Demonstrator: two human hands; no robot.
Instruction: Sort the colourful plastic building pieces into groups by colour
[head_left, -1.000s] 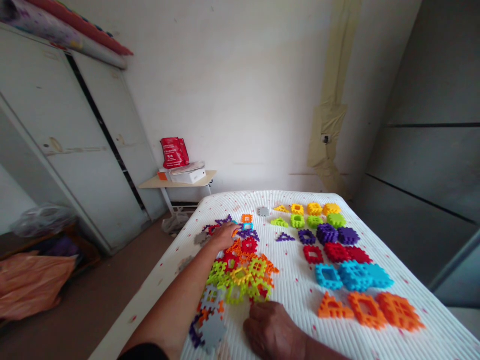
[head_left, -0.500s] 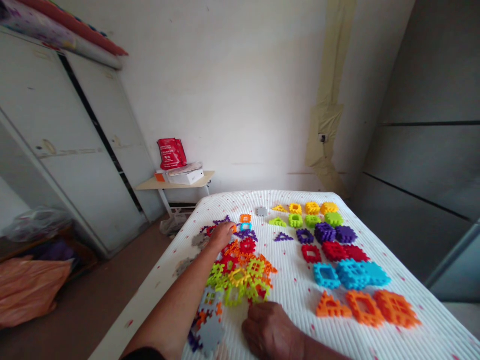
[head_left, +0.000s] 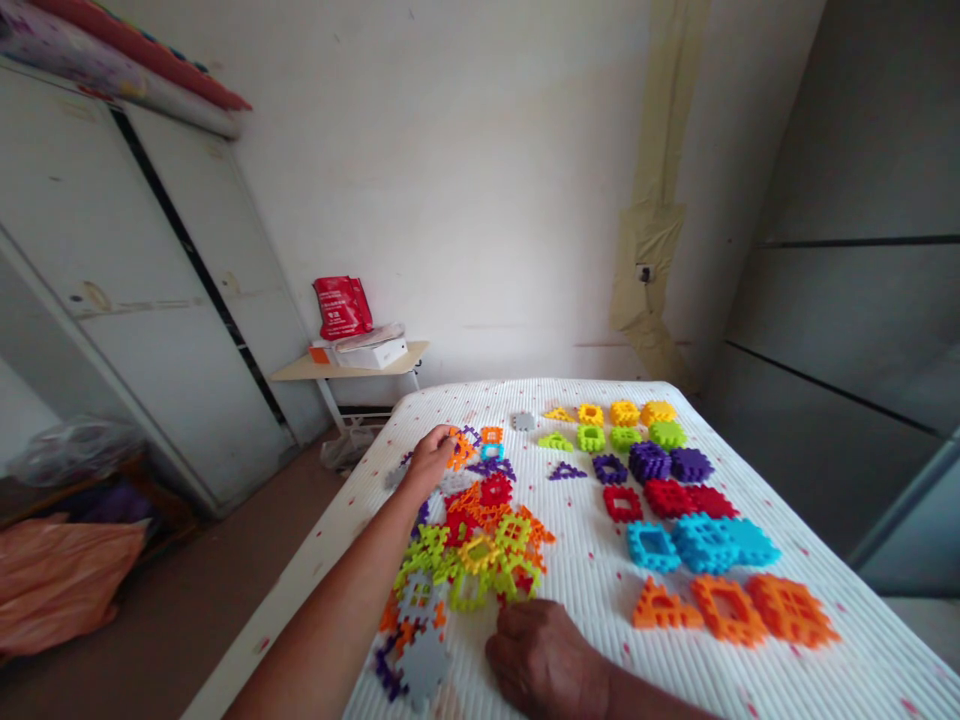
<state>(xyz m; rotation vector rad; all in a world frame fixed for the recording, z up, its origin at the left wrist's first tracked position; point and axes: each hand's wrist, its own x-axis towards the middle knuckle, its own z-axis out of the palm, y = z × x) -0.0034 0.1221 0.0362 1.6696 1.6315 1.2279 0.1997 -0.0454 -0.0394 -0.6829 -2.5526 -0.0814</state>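
Note:
My left hand (head_left: 433,455) reaches to the far left of the pile, its fingers closed at the edge of an orange interlocking plastic block (head_left: 460,453). Purple pieces (head_left: 491,468) lie just beyond it. My right hand (head_left: 544,660) rests in a fist on the bed at the near side of the pile, and what it holds, if anything, is hidden. In front of its knuckles are lime green blocks (head_left: 469,590), with a yellow block (head_left: 480,552), red blocks (head_left: 495,490) and grey pieces (head_left: 424,665) mixed around them.
On the right of the white bed cover (head_left: 570,530), blocks are grouped in colour rows: yellow (head_left: 625,413), green (head_left: 591,438), purple (head_left: 650,461), red (head_left: 622,504), blue (head_left: 705,545) and orange (head_left: 727,610). A small table (head_left: 300,370) with a red bag (head_left: 343,307) stands behind.
My left hand has shifted left and slightly away from me. More of the orange block and purple pieces beside it now shows. My right hand has hardly moved.

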